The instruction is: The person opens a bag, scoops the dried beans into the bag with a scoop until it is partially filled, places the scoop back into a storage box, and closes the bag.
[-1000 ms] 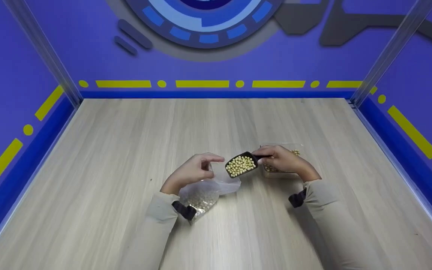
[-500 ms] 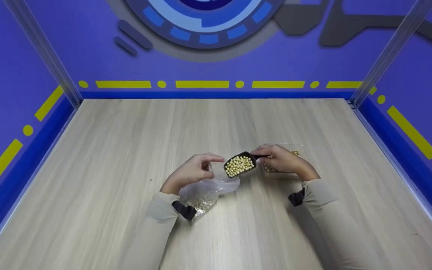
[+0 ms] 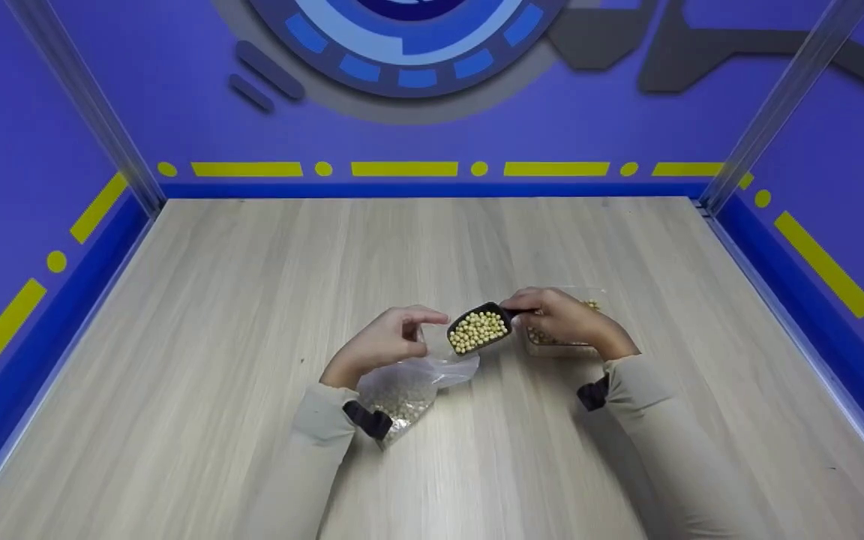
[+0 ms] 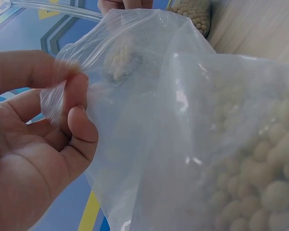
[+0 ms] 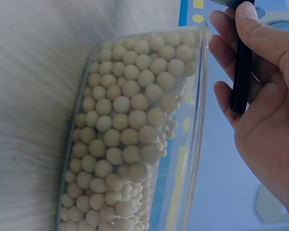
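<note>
My left hand [image 3: 376, 346] pinches the rim of a clear zip bag [image 3: 451, 373], thumb against fingers in the left wrist view. Round pale-yellow beans, apparently soybeans [image 4: 274, 192], fill the lower part of the bag, which lies partly under my left wrist. In my right hand [image 3: 571, 321] is a black scoop [image 3: 508, 324], gripped by its handle [image 5: 242, 72]. The scoop is heaped with the same beans and hangs at the bag's mouth, beside my left fingertips. Beneath my right hand stands a clear plastic box [image 3: 563, 350] of beans, partly hidden by the hand.
The wooden table [image 3: 289, 262] carries the bag and the box. Blue printed walls [image 3: 432, 135] enclose it at the back and both sides. A black wrist mount [image 3: 368, 420] sits on each sleeve, the left one over the bag's lower end.
The scoop has shifted very slightly left toward the bag along with my right hand, its beans still in it. My left hand and the bag stay nearly still.
</note>
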The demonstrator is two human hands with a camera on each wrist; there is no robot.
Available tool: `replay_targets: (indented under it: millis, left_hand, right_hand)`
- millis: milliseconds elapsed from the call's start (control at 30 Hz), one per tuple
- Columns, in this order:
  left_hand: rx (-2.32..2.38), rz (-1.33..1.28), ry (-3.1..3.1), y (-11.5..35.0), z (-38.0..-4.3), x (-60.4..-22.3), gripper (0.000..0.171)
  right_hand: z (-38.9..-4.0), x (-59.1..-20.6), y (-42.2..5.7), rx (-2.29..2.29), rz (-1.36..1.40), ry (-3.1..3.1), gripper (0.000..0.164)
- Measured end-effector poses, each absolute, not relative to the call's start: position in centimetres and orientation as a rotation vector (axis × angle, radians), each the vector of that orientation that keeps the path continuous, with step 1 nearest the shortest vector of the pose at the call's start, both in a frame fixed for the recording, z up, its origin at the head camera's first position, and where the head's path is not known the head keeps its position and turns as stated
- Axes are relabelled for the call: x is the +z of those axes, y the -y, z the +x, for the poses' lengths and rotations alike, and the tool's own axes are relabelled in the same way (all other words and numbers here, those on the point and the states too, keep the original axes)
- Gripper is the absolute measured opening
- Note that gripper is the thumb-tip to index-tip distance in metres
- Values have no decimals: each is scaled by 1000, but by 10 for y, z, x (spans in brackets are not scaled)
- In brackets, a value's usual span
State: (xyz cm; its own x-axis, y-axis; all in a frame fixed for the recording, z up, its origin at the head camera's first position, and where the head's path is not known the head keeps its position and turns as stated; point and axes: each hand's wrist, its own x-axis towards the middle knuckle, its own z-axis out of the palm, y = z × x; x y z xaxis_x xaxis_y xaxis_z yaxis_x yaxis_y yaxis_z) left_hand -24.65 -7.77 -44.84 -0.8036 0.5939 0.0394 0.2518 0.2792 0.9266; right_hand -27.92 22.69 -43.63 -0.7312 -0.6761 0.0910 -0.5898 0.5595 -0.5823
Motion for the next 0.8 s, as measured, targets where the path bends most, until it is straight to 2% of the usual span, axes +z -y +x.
replay_targets:
  millis: [800]
  left_hand:
    - [1530,767,-2230,78,-246,-448,56]
  right_hand:
    - [-282,-430,-227,-785,-1208,-2659,31]
